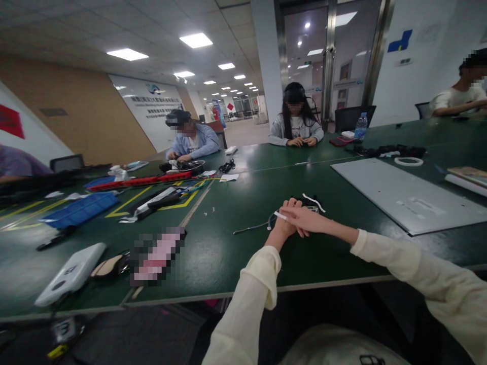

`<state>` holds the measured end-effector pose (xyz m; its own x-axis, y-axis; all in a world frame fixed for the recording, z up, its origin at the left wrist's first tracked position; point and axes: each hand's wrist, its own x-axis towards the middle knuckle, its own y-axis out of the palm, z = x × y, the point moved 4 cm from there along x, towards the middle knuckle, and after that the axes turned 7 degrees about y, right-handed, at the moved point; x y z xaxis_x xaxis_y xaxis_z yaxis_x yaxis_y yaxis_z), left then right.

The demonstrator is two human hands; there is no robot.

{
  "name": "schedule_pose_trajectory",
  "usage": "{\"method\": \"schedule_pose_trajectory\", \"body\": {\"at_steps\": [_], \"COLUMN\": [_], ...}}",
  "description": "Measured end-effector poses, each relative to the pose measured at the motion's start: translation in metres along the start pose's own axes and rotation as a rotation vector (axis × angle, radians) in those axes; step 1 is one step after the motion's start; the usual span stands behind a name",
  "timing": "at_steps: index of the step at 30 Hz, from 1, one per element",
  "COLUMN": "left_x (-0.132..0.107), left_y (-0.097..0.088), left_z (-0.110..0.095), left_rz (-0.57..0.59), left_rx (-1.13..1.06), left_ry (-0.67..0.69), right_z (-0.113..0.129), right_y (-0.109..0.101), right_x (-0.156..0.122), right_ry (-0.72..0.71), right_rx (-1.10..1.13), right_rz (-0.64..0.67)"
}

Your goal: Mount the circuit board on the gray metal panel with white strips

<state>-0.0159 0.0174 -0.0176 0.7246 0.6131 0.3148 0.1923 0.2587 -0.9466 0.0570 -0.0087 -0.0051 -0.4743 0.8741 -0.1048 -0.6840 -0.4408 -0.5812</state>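
Note:
My two hands meet over the green table, the right one crossing on top of the left. My left hand (288, 226) has its fingers curled beside a small dark device (312, 209), which is mostly covered; what those fingers hold, if anything, is hidden. My right hand (307, 219) is closed, with a narrow white strip (280, 216) at its fingertips, lying over the back of my left hand. Beyond the hands a second, curved white strip (315, 203) stands up from the device. A thin grey cable (249, 228) runs out to the left on the tabletop.
At right lies a large grey panel (399, 197), with a tape roll (408, 161) behind it. Leftward are a pink phone-like item (160, 256), a white device (72, 271) and a blue bin (79, 210). Co-workers sit across the table (213, 258); a water bottle (360, 126) stands there.

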Motion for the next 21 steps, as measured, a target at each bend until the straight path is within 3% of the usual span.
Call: {"method": "schedule_pose_trajectory", "body": {"at_steps": [5,11,15,18,21], "left_x": [0.007,0.007,0.001,0.0,-0.001], "left_y": [0.01,0.01,0.002,-0.004,-0.008], "left_z": [0.005,0.009,0.007,0.003,0.001], "left_rz": [0.036,0.056,0.001,-0.037,-0.044], "left_rx": [-0.004,-0.072,-0.06,-0.041,-0.037], "left_ry": [0.031,-0.013,-0.045,-0.066,-0.071], "right_z": [-0.005,-0.003,-0.001,-0.019,-0.067], "right_y": [-0.003,-0.01,-0.041,-0.095,-0.158], "right_x": [0.002,-0.012,-0.027,-0.026,-0.022], "right_ry": [0.13,0.106,0.105,0.102,0.215], "right_rx": [0.081,0.034,0.035,-0.004,-0.239], "right_rz": [0.092,0.144,0.153,-0.049,-0.476]}}
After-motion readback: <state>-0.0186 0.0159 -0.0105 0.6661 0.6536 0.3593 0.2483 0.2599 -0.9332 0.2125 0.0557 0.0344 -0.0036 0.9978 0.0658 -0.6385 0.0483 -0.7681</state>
